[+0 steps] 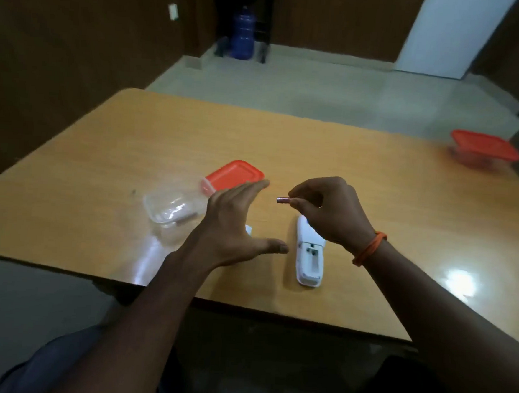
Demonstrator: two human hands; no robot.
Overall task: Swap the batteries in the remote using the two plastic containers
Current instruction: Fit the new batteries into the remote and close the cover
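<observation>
A plain office-like room: laminate table (374,204), wood-panelled walls (78,45), tiled floor (321,84), blue water jug (242,35).

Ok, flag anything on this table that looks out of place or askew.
Nothing spilled or damaged. The remote lies face down with its battery bay open, and the orange lid is off the clear container, beside it. Both suit a battery swap.

Free tabletop (384,199) btw remote (309,261), far container (484,149)

bare arms, orange wristband (370,248) on R
</observation>
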